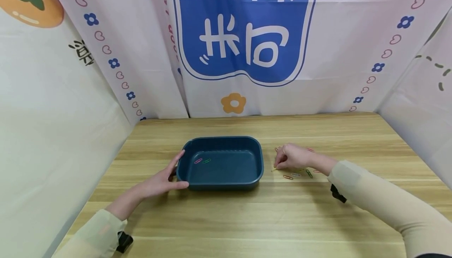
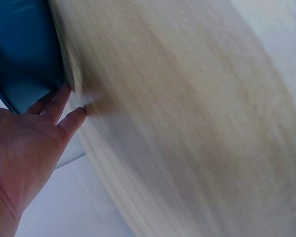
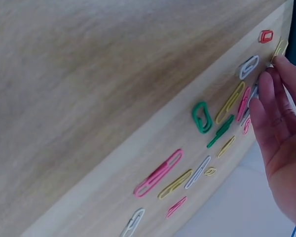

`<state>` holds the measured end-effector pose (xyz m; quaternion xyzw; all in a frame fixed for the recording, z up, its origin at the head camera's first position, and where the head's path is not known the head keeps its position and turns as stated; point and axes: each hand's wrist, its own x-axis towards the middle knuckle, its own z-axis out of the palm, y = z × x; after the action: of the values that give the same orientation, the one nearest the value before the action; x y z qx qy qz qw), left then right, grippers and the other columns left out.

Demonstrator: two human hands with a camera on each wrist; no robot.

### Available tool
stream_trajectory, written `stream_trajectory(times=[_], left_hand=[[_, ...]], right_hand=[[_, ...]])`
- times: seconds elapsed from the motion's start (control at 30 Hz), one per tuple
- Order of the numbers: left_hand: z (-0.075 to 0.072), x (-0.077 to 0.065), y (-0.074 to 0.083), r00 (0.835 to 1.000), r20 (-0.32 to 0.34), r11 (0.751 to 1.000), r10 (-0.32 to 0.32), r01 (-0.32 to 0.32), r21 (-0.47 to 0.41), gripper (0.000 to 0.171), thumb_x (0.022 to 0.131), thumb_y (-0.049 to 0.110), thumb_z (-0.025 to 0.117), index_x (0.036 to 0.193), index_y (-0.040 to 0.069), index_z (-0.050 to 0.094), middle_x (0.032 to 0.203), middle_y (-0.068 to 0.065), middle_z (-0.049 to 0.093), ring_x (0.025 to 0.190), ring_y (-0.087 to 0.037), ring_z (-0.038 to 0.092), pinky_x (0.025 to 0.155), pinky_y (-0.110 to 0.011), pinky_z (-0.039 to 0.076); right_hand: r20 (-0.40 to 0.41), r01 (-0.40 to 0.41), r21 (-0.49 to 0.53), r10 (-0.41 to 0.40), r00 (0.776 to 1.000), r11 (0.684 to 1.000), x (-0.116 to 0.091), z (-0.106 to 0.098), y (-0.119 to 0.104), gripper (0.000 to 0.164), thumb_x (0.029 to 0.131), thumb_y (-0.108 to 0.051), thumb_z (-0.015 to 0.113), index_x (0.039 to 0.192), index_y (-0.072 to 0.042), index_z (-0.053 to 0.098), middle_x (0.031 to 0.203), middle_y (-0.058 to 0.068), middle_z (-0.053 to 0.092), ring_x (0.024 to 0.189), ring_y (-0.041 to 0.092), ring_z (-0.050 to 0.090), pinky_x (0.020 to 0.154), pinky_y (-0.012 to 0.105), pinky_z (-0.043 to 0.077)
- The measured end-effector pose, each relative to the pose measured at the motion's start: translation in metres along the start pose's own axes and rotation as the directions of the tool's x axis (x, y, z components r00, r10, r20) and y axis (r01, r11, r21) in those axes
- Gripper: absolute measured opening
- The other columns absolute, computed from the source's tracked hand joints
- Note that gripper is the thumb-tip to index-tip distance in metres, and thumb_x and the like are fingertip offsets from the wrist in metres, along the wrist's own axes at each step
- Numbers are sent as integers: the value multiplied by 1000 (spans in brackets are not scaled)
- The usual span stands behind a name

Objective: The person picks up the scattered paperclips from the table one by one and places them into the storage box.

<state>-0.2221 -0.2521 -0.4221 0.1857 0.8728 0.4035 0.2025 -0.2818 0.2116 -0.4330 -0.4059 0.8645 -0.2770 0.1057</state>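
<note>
A dark blue rectangular tray (image 1: 229, 171) sits on the table, with a pink paper clip (image 1: 198, 160) and a green paper clip (image 1: 206, 161) on its floor. My left hand (image 1: 159, 182) rests against the tray's left end, thumb along the near rim and fingers extended at the left side. To the right of the tray, my right hand (image 1: 294, 157) pinches a yellow paper clip (image 3: 279, 49) between thumb and fingertips, low over the wood. Around and under that hand lie several loose clips, among them a red one (image 3: 266, 36), a white one (image 3: 248, 67) and a green one (image 3: 202, 117).
The wood-grain table (image 1: 219, 222) runs back to a white printed cloth (image 1: 208, 97) that hangs behind it. More cloth hangs at the left and right sides. A long pink paper clip (image 3: 159, 173) lies among the scattered clips in the right wrist view.
</note>
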Motion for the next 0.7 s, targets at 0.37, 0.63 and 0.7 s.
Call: stream_trajectory(times=[0.37, 0.63, 0.7], left_hand=[[1, 1, 0, 1000, 2, 1000, -6, 6, 2, 98, 92, 33, 67, 155, 33, -8, 157, -28, 7, 137, -49, 24, 105, -65, 21], [0, 1, -1, 1000, 3, 1000, -11, 11, 2, 97, 93, 34, 66, 155, 34, -8, 158, -26, 2, 137, -49, 24, 104, -67, 21], [0, 1, -1, 1000, 1, 1000, -12, 12, 3, 97, 93, 34, 66, 155, 34, -8, 158, -26, 3, 137, -49, 25, 104, -67, 21]], right_hand=[[12, -53, 36, 52, 999, 998, -6, -7, 0, 8, 89, -4, 69, 87, -8, 75, 82, -7, 66, 73, 5, 57, 65, 25, 49], [-18, -39, 96, 41, 999, 995, -7, -29, -6, 9, 89, 3, 64, 86, 1, 73, 79, 6, 69, 63, 18, 62, 58, 25, 51], [-38, -34, 87, 38, 999, 996, -7, -36, -11, 8, 89, 3, 65, 86, 2, 73, 80, 7, 69, 65, 20, 63, 59, 25, 50]])
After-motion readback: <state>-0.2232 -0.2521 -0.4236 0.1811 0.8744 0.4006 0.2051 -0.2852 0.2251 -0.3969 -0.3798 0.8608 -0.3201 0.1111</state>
